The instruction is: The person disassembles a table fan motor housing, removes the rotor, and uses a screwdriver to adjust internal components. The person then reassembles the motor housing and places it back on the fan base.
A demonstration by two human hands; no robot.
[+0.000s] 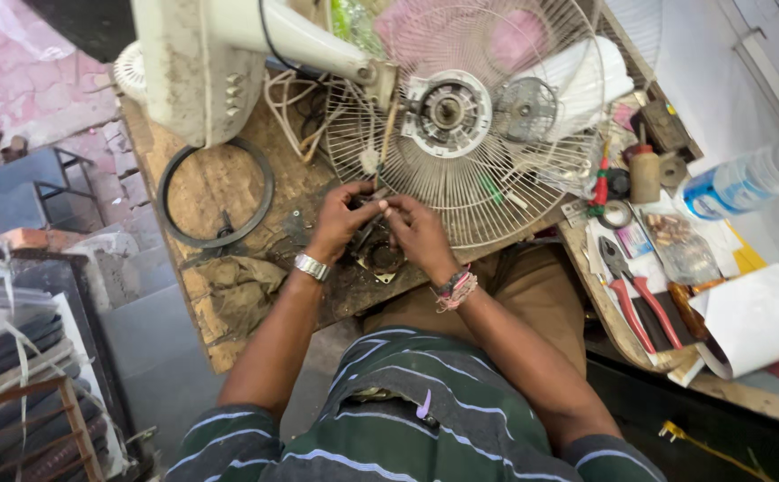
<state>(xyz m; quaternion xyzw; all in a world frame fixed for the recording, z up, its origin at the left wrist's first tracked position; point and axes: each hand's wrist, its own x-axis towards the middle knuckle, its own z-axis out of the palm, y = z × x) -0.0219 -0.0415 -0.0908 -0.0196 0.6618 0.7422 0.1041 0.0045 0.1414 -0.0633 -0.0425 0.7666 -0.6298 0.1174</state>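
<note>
Both hands meet at the wooden bench (229,178) centre, the left hand (340,223) and right hand (418,234) each with a pinching grip on a small dark metal part (373,234), wire fan guard (497,187) at one o'clock, red-handled pliers (635,299) at three.

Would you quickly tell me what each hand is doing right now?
Left hand: closed, pinching a small dark part over the workbench.
Right hand: closed on the same part.

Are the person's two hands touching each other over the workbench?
Touching. The head view shows the left hand and right hand meeting at the fingertips, no gap visible.
</note>
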